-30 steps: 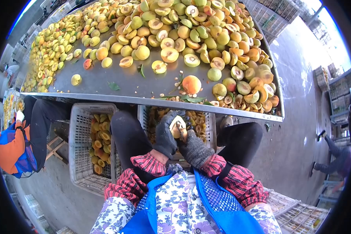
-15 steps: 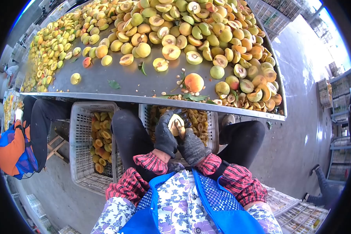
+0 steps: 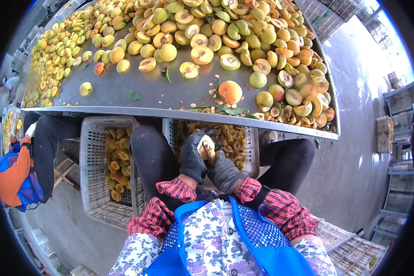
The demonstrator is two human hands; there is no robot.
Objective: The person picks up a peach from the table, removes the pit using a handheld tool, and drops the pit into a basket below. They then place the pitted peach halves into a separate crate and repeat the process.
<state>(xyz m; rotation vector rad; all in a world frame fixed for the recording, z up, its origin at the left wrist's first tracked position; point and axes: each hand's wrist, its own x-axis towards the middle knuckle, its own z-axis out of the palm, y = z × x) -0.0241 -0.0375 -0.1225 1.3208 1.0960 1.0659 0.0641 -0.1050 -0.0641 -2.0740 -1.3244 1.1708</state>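
My left hand (image 3: 192,154), in a dark glove, is closed around a cut peach half (image 3: 204,143), its pale flesh facing up. My right hand (image 3: 225,172), in a grey knit glove, is closed against the right side of this fruit. A narrow brownish thing shows between the right fingers and the peach; I cannot make out what it is. Both hands are over a white crate (image 3: 251,152) between my knees, which holds many small brownish pieces (image 3: 232,140). Beyond them, a metal table (image 3: 179,99) bears heaped peaches (image 3: 244,39), whole and halved.
The table's raised metal edge (image 3: 179,114) runs just beyond my knees. Left of my leg stands a white crate (image 3: 88,165) with peach halves (image 3: 119,161). A co-worker in orange sleeves (image 3: 11,179) sits at far left. Crates (image 3: 347,248) stand behind me at right.
The peach half has turned slightly in my left hand, and both hands stay together over the crate. The co-worker's arm at left has moved. A person's leg at far right has mostly left view.
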